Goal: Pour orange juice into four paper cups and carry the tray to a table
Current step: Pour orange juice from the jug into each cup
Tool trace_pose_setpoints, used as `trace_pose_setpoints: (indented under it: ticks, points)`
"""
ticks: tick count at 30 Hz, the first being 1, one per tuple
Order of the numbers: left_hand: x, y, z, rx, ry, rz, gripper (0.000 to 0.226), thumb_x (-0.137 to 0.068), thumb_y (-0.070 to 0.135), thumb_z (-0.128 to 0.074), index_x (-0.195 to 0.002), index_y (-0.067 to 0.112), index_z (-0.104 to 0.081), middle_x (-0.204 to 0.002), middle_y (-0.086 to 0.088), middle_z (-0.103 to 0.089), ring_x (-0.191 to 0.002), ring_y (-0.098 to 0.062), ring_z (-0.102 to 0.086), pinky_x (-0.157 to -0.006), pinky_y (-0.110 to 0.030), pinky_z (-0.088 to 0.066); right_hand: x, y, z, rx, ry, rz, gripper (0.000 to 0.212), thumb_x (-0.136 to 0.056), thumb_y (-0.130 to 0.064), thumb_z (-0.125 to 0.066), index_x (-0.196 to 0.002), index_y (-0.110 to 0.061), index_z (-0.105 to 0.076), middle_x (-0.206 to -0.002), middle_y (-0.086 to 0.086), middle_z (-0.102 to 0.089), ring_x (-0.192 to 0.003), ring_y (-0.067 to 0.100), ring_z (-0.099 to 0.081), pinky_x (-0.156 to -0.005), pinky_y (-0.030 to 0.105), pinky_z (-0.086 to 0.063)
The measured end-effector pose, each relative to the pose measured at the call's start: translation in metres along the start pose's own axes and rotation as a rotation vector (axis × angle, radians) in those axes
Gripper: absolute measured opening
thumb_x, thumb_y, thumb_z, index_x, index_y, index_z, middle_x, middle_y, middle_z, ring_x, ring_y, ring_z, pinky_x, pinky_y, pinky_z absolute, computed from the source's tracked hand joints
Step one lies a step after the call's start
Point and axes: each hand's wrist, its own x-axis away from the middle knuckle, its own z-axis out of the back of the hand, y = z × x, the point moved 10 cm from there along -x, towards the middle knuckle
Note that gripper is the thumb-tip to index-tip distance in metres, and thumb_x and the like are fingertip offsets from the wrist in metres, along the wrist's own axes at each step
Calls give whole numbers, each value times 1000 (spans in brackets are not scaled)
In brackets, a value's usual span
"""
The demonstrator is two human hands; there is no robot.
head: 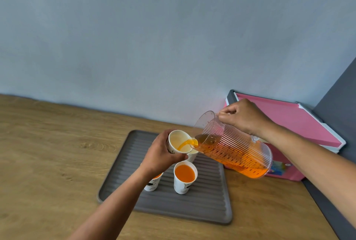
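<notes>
My right hand (243, 117) grips the handle of a ribbed clear pitcher (237, 147), tilted left and partly full of orange juice. A thin stream runs from its spout into a white paper cup (178, 140) that my left hand (160, 156) holds tilted above the grey ridged tray (202, 207). On the tray stands a cup full of juice (185, 177). Another cup with juice (153, 183) is partly hidden under my left wrist. A further cup (192, 156) stands behind, mostly hidden; its contents cannot be seen.
The tray lies on a wooden counter (48, 153) against a pale blue wall. A pink box (292, 124) sits at the back right, behind the pitcher. A dark grey surface (339, 114) borders the counter on the right.
</notes>
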Motion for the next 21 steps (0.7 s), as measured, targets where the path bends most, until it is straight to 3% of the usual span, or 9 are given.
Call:
trace_pose_setpoints:
  ticks: [5, 8, 10, 14, 18, 21]
  points:
    - [1, -1, -1, -5, -9, 0, 79, -54, 43, -86, -124, 37, -49, -117, 15, -60, -105, -10, -61, -87, -39, -56, 0, -4, 1, 24, -9, 14, 42, -86, -30, -66, -44, -29, -63, -59, -26, -62, -71, -1, -65, -81, 29, -54]
    - [0, -2, -1, 1, -8, 10, 79, -53, 45, -85, -123, 39, -48, -117, 14, -61, -105, -10, -61, -87, -40, -56, 1, -8, 0, 45, -23, 23, 47, -87, -30, -64, -41, -40, -61, -45, -31, -53, -62, -5, -59, -83, 32, -55]
    - [0, -3, -1, -2, -7, 11, 79, -54, 44, -86, -123, 39, -48, -117, 15, -60, -105, -10, -61, -87, -39, -56, 1, -9, 1, 40, -19, 26, 49, -87, -31, -65, -41, -44, -60, -45, -29, -54, -68, -4, -62, -86, 32, -54]
    - [0, -2, -1, -19, -5, 2, 78, -57, 40, -87, -123, 37, -48, -117, 14, -60, -105, -9, -60, -87, -37, -56, 0, -8, -1, 25, -24, 27, 43, -86, -30, -66, -44, -35, -63, -50, -28, -58, -71, -2, -66, -87, 35, -55]
    - [-1, -3, 0, -31, -1, -2, 77, -57, 39, -88, -124, 36, -48, -118, 14, -60, -105, -9, -60, -86, -37, -55, -2, -7, -2, 31, -19, 11, 30, -86, -31, -66, -58, -22, -71, -74, -20, -68, -79, 1, -68, -87, 33, -54]
    - [-2, -3, 0, -38, -2, -5, 77, -57, 39, -87, -124, 36, -48, -118, 14, -60, -106, -9, -59, -86, -37, -55, -4, -6, -3, 33, -22, 4, 31, -85, -32, -66, -55, -29, -67, -72, -21, -65, -78, 0, -66, -86, 31, -52]
